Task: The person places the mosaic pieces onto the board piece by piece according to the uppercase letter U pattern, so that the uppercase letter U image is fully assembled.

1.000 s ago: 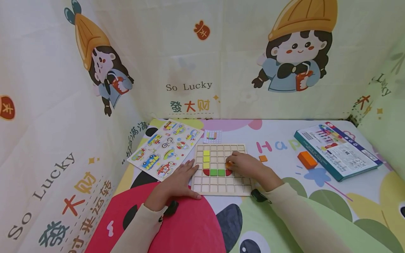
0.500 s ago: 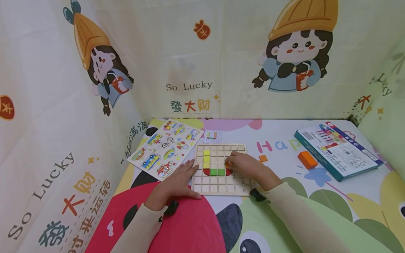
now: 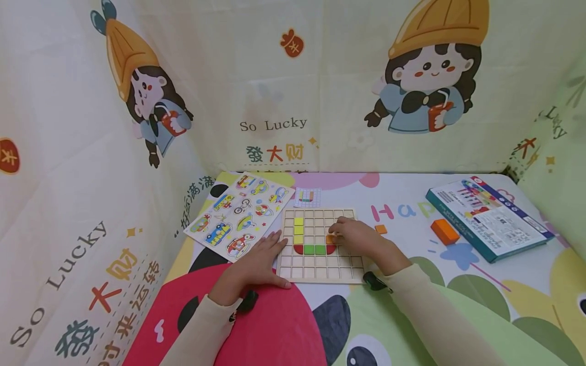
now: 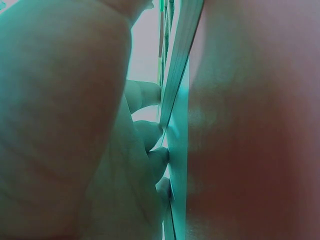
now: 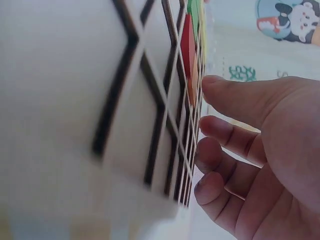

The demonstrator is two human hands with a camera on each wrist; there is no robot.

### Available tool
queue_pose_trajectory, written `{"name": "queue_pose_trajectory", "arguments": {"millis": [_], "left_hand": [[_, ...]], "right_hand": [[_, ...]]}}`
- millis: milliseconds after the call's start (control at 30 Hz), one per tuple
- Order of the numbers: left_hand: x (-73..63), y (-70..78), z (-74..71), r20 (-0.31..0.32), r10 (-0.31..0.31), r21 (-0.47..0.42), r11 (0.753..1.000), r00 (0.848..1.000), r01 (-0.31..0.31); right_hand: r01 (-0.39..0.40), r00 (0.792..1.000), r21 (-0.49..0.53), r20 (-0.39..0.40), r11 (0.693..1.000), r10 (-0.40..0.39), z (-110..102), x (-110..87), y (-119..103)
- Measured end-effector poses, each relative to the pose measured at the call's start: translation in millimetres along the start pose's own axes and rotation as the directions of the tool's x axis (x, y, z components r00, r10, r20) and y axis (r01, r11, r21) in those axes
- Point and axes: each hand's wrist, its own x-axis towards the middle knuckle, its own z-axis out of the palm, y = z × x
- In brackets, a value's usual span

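Note:
A wooden grid board (image 3: 293,272) lies on the table, with yellow tiles (image 3: 298,230) in one column, green tiles (image 3: 315,249) in a row, and a red rounded tile at each end of that row. Above the right-hand red tile (image 3: 330,249) an orange tile (image 3: 329,239) sits in its cell. My right hand (image 3: 361,240) hovers just right of it; the right wrist view shows loosely bent fingers, thumb apart from them, holding nothing. My left hand (image 3: 260,262) lies with fingers spread, its fingertips touching the board's left edge and its thumb on the table.
Beyond the board is a small printed grid card (image 3: 308,197). A vehicle picture board (image 3: 240,216) lies to the left. On the right are a loose orange tile (image 3: 381,230), an orange block (image 3: 444,232) and a teal-edged box (image 3: 490,218). Printed curtains surround the table.
My right fingers have eased off the orange tile, lifting slightly up and to the right, so more of it shows in its cell. My left hand stays in place.

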Motion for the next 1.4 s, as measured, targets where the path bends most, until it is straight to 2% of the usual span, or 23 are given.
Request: {"name": "queue_pose_trajectory", "arguments": {"millis": [167, 367, 633, 767, 867, 1000, 1400], "left_hand": [[-1.1, -0.8, 0.3, 0.001, 0.001, -0.007, 1.0, 1.0, -0.001], [-1.2, -0.9, 0.7, 0.0, 0.002, -0.017, 1.0, 1.0, -0.002], [-4.0, 0.6, -0.5, 0.008, 0.0, -0.019, 1.0, 1.0, 0.0], [-4.6, 1.2, -1.2, 0.007, 0.003, -0.026, 1.0, 1.0, -0.002], [-4.0, 1.0, -1.1, 0.009, 0.002, -0.021, 1.0, 1.0, -0.002], [-3.2, 0.5, -0.7, 0.006, 0.004, -0.017, 1.0, 1.0, -0.004], [-1.3, 0.6, -1.0, 0.002, -0.002, -0.029, 1.0, 1.0, 0.002]], "right_hand": [[-0.016, 1.0, 0.024, -0.026, 1.0, 0.017, -3, -9.1, 16], [-0.136, 0.99, 0.081, -0.022, 0.987, 0.138, -7, -20.3, 37], [-0.206, 0.977, 0.108, -0.025, 0.973, 0.21, -12, -31.8, 64], [-0.261, 0.964, 0.131, -0.017, 0.956, 0.265, -13, -36.4, 72], [-0.259, 0.964, 0.131, -0.024, 0.957, 0.264, -14, -40.5, 73], [-0.205, 0.977, 0.14, -0.035, 0.969, 0.212, -15, -46.0, 74], [-0.158, 0.987, 0.116, 0.008, 0.981, 0.158, -16, -50.5, 77]]}}
